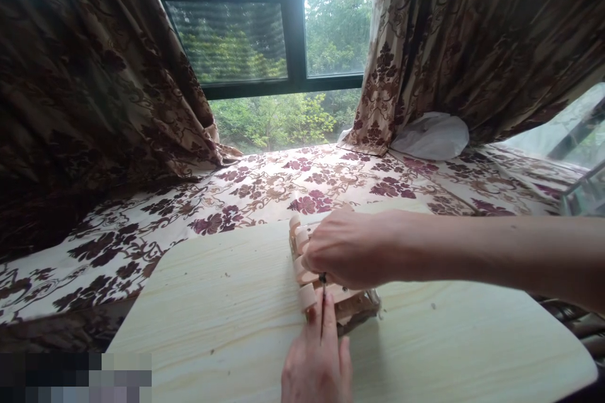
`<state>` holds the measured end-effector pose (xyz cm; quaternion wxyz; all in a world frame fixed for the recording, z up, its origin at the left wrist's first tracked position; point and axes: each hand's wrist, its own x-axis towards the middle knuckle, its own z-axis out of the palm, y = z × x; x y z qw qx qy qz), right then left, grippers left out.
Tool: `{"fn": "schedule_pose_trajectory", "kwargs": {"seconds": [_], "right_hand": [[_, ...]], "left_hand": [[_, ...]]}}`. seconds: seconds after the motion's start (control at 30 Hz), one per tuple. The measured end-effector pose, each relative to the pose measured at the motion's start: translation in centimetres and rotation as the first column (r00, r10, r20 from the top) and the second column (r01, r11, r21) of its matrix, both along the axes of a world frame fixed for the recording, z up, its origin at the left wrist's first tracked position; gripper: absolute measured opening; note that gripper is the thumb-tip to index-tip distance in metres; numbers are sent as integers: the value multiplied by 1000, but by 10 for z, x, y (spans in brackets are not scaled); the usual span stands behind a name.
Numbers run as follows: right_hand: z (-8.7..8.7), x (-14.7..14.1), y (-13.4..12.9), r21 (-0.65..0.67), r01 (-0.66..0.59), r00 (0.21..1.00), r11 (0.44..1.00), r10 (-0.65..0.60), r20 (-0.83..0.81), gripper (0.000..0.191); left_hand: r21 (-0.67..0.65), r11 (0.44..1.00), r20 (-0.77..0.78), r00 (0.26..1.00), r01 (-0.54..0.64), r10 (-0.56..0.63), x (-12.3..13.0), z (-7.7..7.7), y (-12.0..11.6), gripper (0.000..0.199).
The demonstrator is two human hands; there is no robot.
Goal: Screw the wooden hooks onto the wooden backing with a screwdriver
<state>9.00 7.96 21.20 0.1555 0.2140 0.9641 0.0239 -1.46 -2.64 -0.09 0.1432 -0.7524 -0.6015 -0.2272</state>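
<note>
A small wooden assembly [347,295] lies on the pale wood-grain table, with several light rounded wooden pieces [307,296] along its left edge. Its near side looks brown, with something clear and shiny at the corner. From the right, my right hand [340,249] reaches over it, fingers closed in a fist. Below that fist a thin metal shaft [324,288] with a dark collar points down; the rest of this tool is hidden in the hand. My left hand [319,359] comes from the near edge, its fingers stretched out against the assembly, either side of the shaft's lower end.
The tabletop [212,302] has rounded corners and a few dark specks. Behind it spreads a floral cloth [283,182] up to the window [295,25], between patterned curtains [94,44]. A white bag [432,136] lies at the back right; a clear box-like object [586,192] stands at the right edge.
</note>
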Motion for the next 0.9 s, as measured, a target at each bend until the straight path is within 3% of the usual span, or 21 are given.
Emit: {"fn": "schedule_pose_trajectory", "kwargs": {"seconds": [0.17, 0.43, 0.7, 0.8, 0.9], "right_hand": [[4, 2, -3, 27, 125, 992, 992, -125, 16, 7], [2, -5, -4, 1, -17, 1000, 1000, 17, -23, 13], [6, 14, 0, 44, 117, 993, 992, -117, -13, 15], [-1, 28, -2, 60, 163, 986, 985, -164, 22, 13], [-13, 34, -4, 55, 135, 991, 989, -135, -5, 15]], "left_hand": [[-6, 1000, -1, 1000, 3, -3, 0, 0, 0, 62], [32, 999, 5, 1000, -4, 4, -1, -4, 3, 64], [44, 999, -26, 999, -19, 20, -2, -9, 6, 68], [71, 997, -20, 1000, 8, -7, -2, -6, 6, 67], [38, 999, -32, 999, 16, -15, -4, -4, 5, 65]]}}
